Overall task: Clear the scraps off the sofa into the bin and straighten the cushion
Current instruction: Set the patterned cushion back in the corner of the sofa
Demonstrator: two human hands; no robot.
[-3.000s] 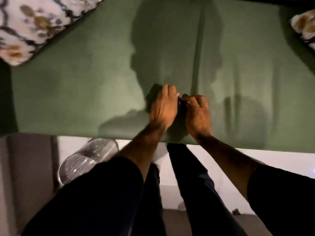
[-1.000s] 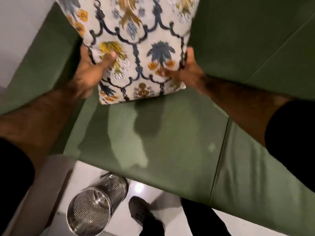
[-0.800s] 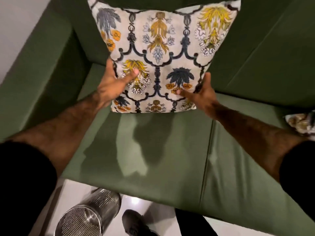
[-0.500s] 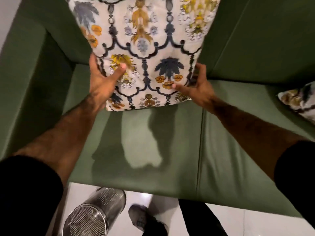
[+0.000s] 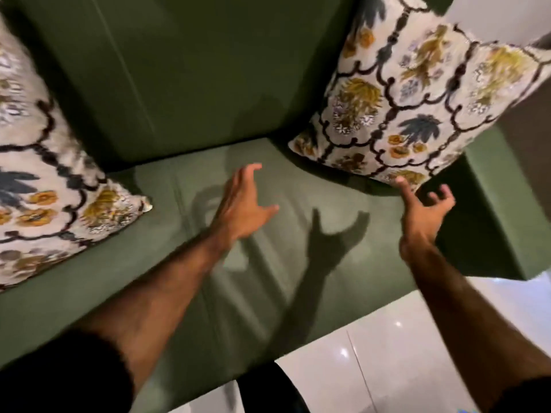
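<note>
- My left hand (image 5: 241, 204) is open and holds nothing, fingers spread and slightly curled, thumb pointing right, hovering above the seat of the green sofa (image 5: 185, 84).
- My right hand (image 5: 423, 210) is also open, palm turned up and toward the left, fingers splayed. It grips nothing.
- The tip of my right forefinger reaches up to the bottom edge of the right cushion (image 5: 417, 99); whether it actually touches the fabric I cannot tell.
- That cushion stands tilted in the sofa's right corner, leaning back against the backrest and the armrest, its lower left corner resting on the seat. Its cover is pale with a dark lattice, yellow flowers and blue leaves.
- My left hand is well apart from that cushion, with bare seat between them.
- A second cushion with the same print, the left cushion (image 5: 44, 180), lies at the left edge of the view, blurred, one corner pointing toward the middle of the seat.
- The seat between the 2 cushions shows the shadows of both my hands and some creases in the fabric; I see no scraps on it.
- Both my forearms are bare, with dark sleeves at the bottom corners of the view.
- Below the sofa's front edge there is a glossy white tiled floor (image 5: 402, 353), and my dark trouser leg (image 5: 268, 386) shows at the bottom centre.
</note>
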